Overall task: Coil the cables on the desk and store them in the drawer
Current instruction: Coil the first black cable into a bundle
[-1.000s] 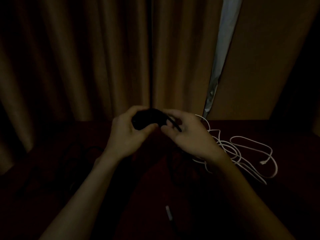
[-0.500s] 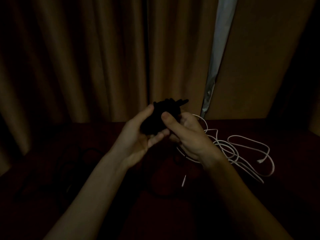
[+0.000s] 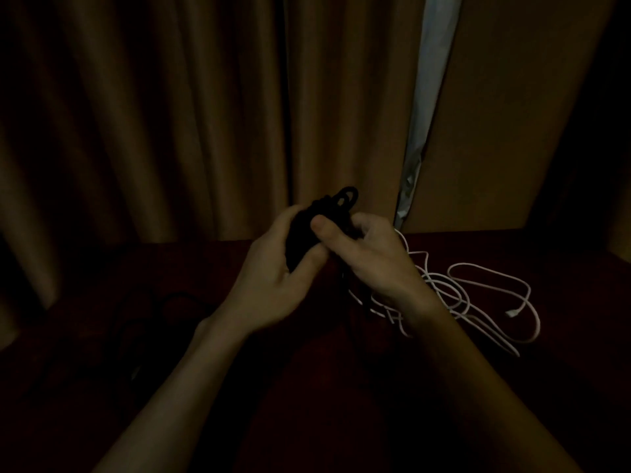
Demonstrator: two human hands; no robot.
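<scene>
Far left, on the dim red desk [image 3: 68,353], another dark cable [image 3: 160,302] lies in loose loops, hard to make out. The left hand [image 3: 269,281] cups the black cable bundle [image 3: 304,233] above the desk, fingers curled round it. The right hand [image 3: 372,264] pinches it too, thumb pressed on top. If either grip slackens, I'd say the coil springs open. To the right the white cable [image 3: 478,302] sprawls tangled, close enough to snag a wrist. No drawer in sight.
</scene>
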